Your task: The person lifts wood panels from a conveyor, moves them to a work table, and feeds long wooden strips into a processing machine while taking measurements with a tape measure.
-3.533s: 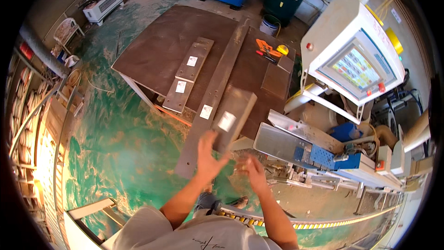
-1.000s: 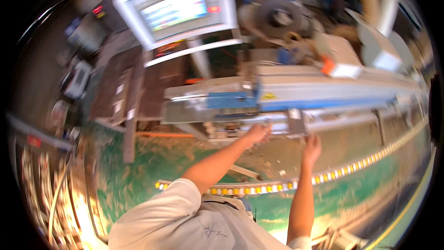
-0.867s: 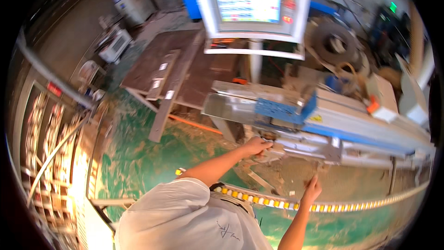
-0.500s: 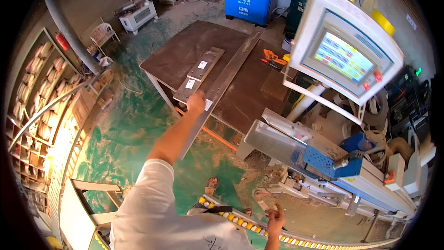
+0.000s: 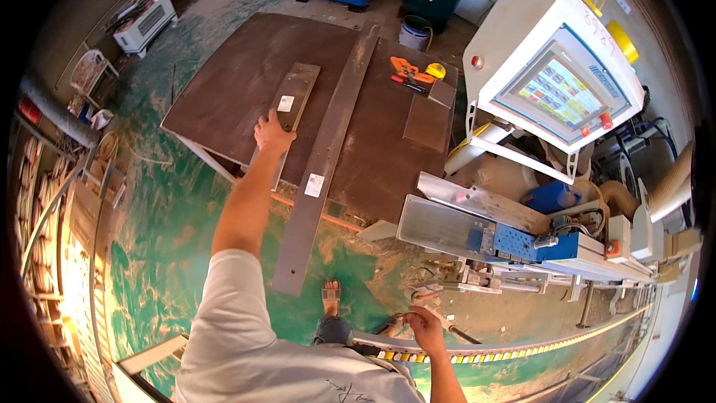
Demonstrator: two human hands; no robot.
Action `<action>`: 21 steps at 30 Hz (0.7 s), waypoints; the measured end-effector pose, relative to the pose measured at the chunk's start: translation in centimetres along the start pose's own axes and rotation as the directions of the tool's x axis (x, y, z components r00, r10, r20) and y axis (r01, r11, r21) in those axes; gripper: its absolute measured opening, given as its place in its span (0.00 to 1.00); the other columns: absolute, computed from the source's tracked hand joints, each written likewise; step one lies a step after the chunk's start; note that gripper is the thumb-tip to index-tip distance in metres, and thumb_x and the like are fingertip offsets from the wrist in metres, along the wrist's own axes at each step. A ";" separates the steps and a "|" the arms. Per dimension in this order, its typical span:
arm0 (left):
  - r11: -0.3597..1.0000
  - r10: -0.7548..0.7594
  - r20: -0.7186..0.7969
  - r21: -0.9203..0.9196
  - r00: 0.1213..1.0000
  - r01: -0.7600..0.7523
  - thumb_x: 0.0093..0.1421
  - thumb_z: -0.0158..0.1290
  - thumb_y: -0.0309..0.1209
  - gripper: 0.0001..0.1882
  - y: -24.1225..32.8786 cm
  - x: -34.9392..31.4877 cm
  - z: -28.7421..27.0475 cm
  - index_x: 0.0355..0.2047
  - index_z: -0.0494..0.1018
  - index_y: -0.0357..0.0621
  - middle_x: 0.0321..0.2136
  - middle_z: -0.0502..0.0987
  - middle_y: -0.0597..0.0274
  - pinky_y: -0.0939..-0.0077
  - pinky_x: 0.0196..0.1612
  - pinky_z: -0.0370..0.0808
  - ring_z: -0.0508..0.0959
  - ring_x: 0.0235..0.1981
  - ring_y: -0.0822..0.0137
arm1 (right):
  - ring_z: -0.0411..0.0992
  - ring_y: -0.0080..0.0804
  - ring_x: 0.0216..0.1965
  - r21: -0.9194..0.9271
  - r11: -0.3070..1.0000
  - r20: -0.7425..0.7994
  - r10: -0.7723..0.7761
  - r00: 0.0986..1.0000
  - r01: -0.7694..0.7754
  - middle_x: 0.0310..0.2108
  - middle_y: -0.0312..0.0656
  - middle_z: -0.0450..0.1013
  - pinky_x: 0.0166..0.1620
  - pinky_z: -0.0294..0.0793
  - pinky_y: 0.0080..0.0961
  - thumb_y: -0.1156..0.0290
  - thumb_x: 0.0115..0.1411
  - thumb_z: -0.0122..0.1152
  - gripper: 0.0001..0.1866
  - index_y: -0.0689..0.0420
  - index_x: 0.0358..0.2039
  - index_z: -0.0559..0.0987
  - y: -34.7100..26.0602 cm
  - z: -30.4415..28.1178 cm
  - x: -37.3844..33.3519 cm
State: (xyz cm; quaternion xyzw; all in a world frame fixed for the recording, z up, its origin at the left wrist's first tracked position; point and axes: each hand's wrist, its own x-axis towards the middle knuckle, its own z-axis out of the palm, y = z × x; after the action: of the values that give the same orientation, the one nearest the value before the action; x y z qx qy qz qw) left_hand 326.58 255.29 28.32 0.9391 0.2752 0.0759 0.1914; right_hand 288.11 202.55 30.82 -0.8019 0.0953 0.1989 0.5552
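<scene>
My left hand reaches over the dark brown table and grips the short dark board across its width. A white label shows on this board beyond my fingers. Another short board's edge shows on the near side of my wrist; the hand partly hides how the two overlap. To the right lies a long dark board, its near end jutting past the table edge, with a white label. My right hand hangs near the roller track, fingers loosely bent and apart, holding nothing visible.
Orange and yellow tools lie at the table's right side beside a thin brown panel. A control screen on a white housing stands at right, above a machine with a blue part. A curved roller track crosses in front of me.
My left hand has moved from the long board's label leftward to the short boards. The view has shifted, and my right hand's fingers are bent more inward.
</scene>
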 end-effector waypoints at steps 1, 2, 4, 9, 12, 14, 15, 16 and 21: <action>0.999 0.027 -0.047 -0.036 0.999 -0.029 0.46 0.67 0.49 0.51 -0.6 -0.2 -0.4 0.67 0.56 0.46 0.61 0.65 0.39 0.54 0.66 0.61 0.65 0.63 0.42 | 0.79 0.29 0.37 -0.017 1.000 -0.004 -0.014 1.000 0.014 0.34 0.44 0.81 0.42 0.77 0.24 0.72 0.65 0.58 0.12 0.65 0.46 0.78 -1.8 0.7 0.6; 0.980 0.068 -0.114 -0.176 0.991 -0.088 0.47 0.67 0.49 0.51 0.0 -1.1 -1.3 0.65 0.57 0.38 0.55 0.71 0.41 0.54 0.64 0.65 0.70 0.59 0.45 | 0.79 0.28 0.36 -0.035 0.999 -0.022 -0.021 1.000 0.020 0.33 0.44 0.81 0.41 0.76 0.24 0.72 0.65 0.58 0.11 0.65 0.43 0.79 -3.4 1.2 1.1; 0.585 -0.146 0.071 -0.798 0.987 0.144 0.53 0.64 0.50 0.45 1.2 -3.9 -3.2 0.62 0.61 0.34 0.51 0.74 0.45 0.53 0.59 0.71 0.75 0.54 0.50 | 0.78 0.28 0.35 -0.076 0.993 -0.008 -0.089 0.996 0.088 0.33 0.44 0.81 0.40 0.76 0.25 0.72 0.65 0.58 0.11 0.65 0.43 0.79 -4.1 1.9 2.4; -0.229 0.497 0.530 -0.684 0.687 0.693 0.64 0.57 0.49 0.35 4.6 -19.4 -6.7 0.63 0.62 0.41 0.52 0.75 0.52 0.59 0.57 0.75 0.77 0.52 0.56 | 0.79 0.28 0.35 -0.063 0.984 0.051 -0.164 0.985 0.167 0.31 0.45 0.80 0.40 0.76 0.27 0.64 0.66 0.61 0.15 0.64 0.44 0.79 -5.4 3.4 6.5; 0.000 0.316 0.630 -0.748 0.709 0.664 0.62 0.60 0.46 0.39 4.5 -29.8 -3.1 0.67 0.58 0.42 0.55 0.72 0.50 0.58 0.60 0.71 0.76 0.53 0.54 | 0.78 0.30 0.38 0.256 0.960 -0.020 -0.117 0.993 0.118 0.33 0.41 0.79 0.41 0.77 0.26 0.60 0.66 0.63 0.18 0.63 0.48 0.78 -10.9 5.5 8.8; 0.197 0.398 0.564 -0.823 0.723 0.533 0.58 0.65 0.36 0.44 7.8 -35.4 -4.0 0.69 0.53 0.41 0.58 0.67 0.49 0.59 0.60 0.70 0.71 0.58 0.53 | 0.75 0.26 0.39 0.444 0.892 -0.088 -0.054 0.995 0.087 0.36 0.38 0.78 0.41 0.76 0.23 0.60 0.66 0.62 0.20 0.63 0.50 0.77 -14.1 5.5 8.6; 0.383 0.396 0.456 -0.871 0.797 0.308 0.56 0.67 0.36 0.46 8.8 -37.9 -3.1 0.69 0.53 0.40 0.59 0.66 0.47 0.57 0.60 0.69 0.69 0.59 0.52 | 0.73 0.23 0.38 0.448 0.888 -0.120 -0.053 0.991 0.101 0.37 0.36 0.77 0.41 0.74 0.21 0.60 0.67 0.61 0.20 0.63 0.51 0.77 -14.3 5.4 8.8; 0.539 0.419 0.325 -0.840 0.848 0.055 0.55 0.68 0.37 0.48 9.5 -40.0 -1.8 0.69 0.52 0.39 0.60 0.65 0.44 0.56 0.61 0.67 0.68 0.60 0.51 | 0.71 0.19 0.38 0.453 0.884 -0.145 -0.056 0.988 0.117 0.38 0.35 0.76 0.41 0.73 0.19 0.61 0.68 0.61 0.20 0.63 0.52 0.76 -13.9 5.1 8.9; 0.665 0.505 0.291 -0.732 0.813 -0.151 0.55 0.67 0.47 0.50 14.0 -44.8 1.4 0.68 0.54 0.36 0.59 0.63 0.42 0.56 0.60 0.66 0.65 0.61 0.50 | 0.73 0.25 0.43 0.464 0.873 -0.411 0.059 0.910 0.153 0.43 0.41 0.77 0.48 0.73 0.24 0.64 0.68 0.60 0.20 0.66 0.53 0.76 -3.7 0.0 8.7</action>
State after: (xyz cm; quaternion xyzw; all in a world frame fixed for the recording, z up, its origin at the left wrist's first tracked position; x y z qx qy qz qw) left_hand 296.28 219.56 30.95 0.8259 -0.0071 -0.0251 0.5632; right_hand 297.37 204.48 30.29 -0.6623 0.2371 -0.0190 0.7105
